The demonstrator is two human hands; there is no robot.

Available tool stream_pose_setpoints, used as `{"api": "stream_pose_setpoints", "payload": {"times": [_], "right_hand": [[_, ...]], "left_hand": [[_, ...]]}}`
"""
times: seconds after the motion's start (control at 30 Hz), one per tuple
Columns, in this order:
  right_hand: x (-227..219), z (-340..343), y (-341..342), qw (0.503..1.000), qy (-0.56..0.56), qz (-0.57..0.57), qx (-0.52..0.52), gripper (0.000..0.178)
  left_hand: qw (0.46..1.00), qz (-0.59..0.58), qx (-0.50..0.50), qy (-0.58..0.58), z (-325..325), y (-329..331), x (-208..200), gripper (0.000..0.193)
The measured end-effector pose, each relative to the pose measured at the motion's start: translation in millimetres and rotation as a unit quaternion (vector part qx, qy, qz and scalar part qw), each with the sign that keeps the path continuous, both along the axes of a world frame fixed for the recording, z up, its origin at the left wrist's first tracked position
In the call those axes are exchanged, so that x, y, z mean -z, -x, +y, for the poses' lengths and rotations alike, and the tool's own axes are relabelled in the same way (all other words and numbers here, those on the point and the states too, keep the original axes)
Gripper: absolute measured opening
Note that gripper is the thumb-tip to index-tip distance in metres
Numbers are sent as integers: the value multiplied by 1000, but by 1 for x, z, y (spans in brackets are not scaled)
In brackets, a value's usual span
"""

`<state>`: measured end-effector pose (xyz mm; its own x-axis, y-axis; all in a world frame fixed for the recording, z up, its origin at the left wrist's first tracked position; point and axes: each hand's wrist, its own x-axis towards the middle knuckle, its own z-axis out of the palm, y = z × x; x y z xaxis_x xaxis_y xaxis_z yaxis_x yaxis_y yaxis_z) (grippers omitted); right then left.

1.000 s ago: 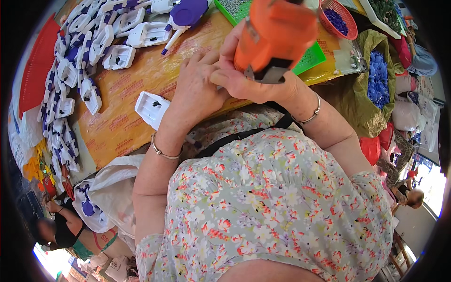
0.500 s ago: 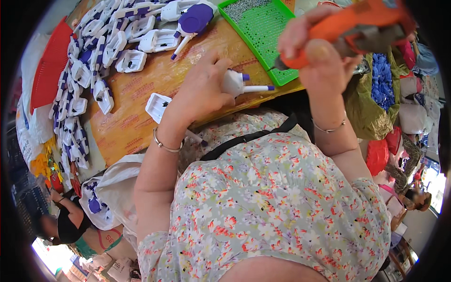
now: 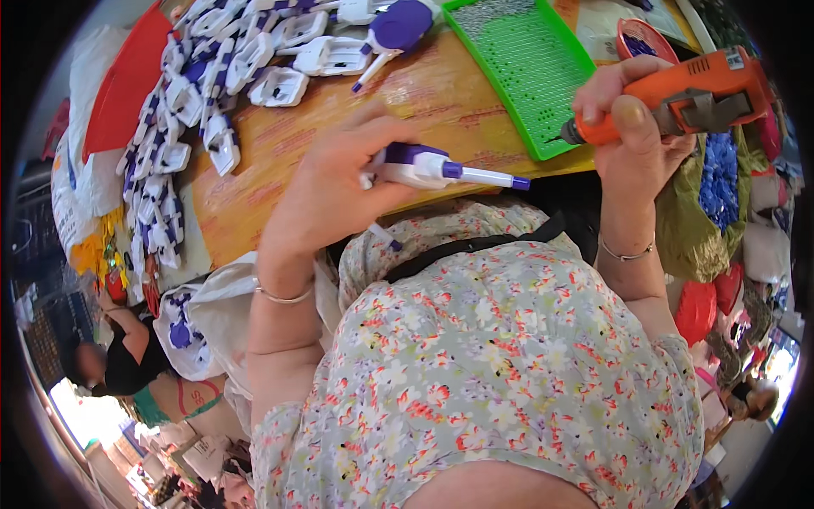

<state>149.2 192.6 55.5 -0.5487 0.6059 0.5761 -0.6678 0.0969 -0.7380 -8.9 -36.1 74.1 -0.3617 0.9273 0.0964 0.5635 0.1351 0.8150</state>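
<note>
Above the table's near edge, my left hand [image 3: 326, 187] is closed around a white-and-purple plastic housing [image 3: 424, 167]. A thin white stem with a purple tip sticks out of it to the right. My right hand [image 3: 632, 140] grips an orange electric screwdriver [image 3: 691, 97], its dark bit pointing left over the corner of a green perforated tray [image 3: 534, 102]. Bit and housing are apart. Small grey screws [image 3: 500, 10] lie heaped at the tray's far end. Below my left hand, another purple-tipped stem [image 3: 386, 237] shows at my lap; the rest of it is hidden.
Many similar white-and-purple housings [image 3: 280, 86] are piled at the left, beside a red basket [image 3: 127, 81]. A round purple piece [image 3: 402, 24] lies at the pile's right end. A small red basket [image 3: 644, 41] stands far right. Blue parts [image 3: 719, 182] fill a sack at right.
My left hand has raised and turned the housing, so its purple face shows. The screwdriver has come down. The open white shell near my left wrist is out of sight. The view has shifted.
</note>
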Motion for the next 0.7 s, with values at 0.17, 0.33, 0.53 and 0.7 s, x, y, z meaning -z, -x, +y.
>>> {"api": "stream_pose_setpoints", "payload": {"times": [0.17,0.33,0.53,0.7], "right_hand": [[4,5,0,1000,-11,-9,-15,29],[5,-8,8,999,25,-20,-42,27],[1,-13,11,998,17,-58,-1,22],[6,-16,12,996,24,-84,23,28]], "left_hand": [[997,3,52,54,-44,47,-16,41],[975,148,111,123,-54,74,13,53],[921,134,118,345,-53,76,4,86],[956,110,2,270,-76,44,25,74]]}}
